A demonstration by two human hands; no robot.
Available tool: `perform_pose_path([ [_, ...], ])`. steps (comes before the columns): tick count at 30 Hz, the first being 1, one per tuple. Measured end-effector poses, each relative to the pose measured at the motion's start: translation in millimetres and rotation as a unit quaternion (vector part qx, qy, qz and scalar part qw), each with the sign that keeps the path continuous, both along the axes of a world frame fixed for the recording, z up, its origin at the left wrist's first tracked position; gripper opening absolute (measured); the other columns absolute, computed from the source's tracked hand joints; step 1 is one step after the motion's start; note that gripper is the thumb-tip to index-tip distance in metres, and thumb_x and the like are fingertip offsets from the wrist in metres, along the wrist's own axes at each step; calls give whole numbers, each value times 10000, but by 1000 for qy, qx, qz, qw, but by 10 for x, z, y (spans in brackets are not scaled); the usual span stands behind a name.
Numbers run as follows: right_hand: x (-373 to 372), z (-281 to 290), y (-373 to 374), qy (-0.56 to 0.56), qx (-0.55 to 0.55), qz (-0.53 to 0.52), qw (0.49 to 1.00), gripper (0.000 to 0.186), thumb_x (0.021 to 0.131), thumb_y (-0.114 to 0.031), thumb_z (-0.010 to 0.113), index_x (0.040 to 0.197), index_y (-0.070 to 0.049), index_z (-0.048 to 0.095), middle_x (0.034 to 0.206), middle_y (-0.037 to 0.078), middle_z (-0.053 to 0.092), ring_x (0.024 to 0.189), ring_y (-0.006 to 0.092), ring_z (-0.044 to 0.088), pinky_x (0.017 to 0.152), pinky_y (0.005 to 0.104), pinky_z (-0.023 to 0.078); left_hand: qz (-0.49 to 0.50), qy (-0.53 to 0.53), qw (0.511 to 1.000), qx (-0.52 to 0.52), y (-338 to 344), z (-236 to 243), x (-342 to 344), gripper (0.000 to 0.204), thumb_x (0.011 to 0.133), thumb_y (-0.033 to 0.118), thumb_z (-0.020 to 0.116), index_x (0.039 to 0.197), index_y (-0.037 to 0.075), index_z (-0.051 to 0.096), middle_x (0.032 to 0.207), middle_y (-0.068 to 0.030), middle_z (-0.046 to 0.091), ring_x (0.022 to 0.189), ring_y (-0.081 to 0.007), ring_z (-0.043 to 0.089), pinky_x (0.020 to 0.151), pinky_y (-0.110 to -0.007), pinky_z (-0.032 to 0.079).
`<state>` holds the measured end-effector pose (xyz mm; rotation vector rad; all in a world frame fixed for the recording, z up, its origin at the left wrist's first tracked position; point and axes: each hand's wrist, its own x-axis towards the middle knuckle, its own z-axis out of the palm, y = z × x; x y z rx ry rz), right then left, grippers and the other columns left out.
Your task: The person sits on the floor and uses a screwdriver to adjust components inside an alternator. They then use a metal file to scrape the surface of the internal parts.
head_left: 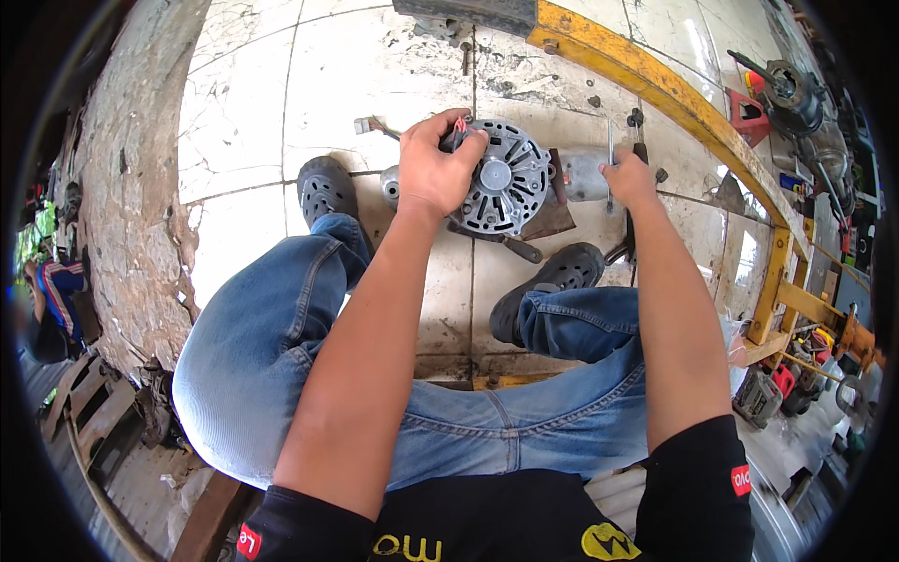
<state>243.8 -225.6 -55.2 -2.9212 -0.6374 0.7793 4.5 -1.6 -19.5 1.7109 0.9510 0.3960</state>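
Note:
My left hand (440, 164) is closed on the upper left side of a round, slotted grey metal housing (496, 174) that looks like an alternator. Short red wires (460, 125) stick out by its fingertips. To the right of the housing, my right hand (629, 180) pinches a thin, pale metal strip or rod (611, 150), whose exact kind I cannot make out. Under that hand lies a grey metal cylinder (582, 174). A rusty brown plate (551, 220) shows partly beneath the housing.
A yellow metal frame (674, 89) curves across the upper right of the tiled floor (375, 70). Tools, a red stand (747, 117) and a dark motor part (794, 98) crowd the right side. My shoes (328, 192) flank the work. Another person (56, 295) sits far left.

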Motion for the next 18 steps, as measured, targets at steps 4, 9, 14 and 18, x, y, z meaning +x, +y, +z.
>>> perform_pose_path([
  [4,-22,-227,-6,-26,-47,-50,997,452,924,-305,702,1299,-65,621,1187,257,701,1168,413,651,988,503,516,-13,-6,999,42,10,-23,-16,468,853,303,725,1205,-6,708,1020,-145,749,973,-210,690,933,-326,512],
  [9,-11,-389,-43,-37,-28,-70,997,456,922,-296,705,1309,-76,604,1222,238,696,1180,397,650,988,497,517,-20,20,1000,7,23,45,-28,483,829,349,726,1214,57,726,1169,-188,695,1167,-311,584,1047,-387,455],
  [14,28,-484,-128,-34,-10,-81,996,424,924,-280,701,1287,-77,621,1211,236,698,1168,399,652,985,484,514,-18,27,999,-12,26,79,-27,493,816,374,723,1215,84,735,1236,-204,671,1255,-356,535,1097,-414,429],
  [18,38,-503,-157,-40,7,-75,996,408,924,-274,699,1273,-74,633,1194,239,701,1157,401,654,973,482,515,-15,25,999,-16,30,36,-24,495,818,378,720,1216,83,734,1235,-206,672,1254,-357,536,1097,-416,429],
])
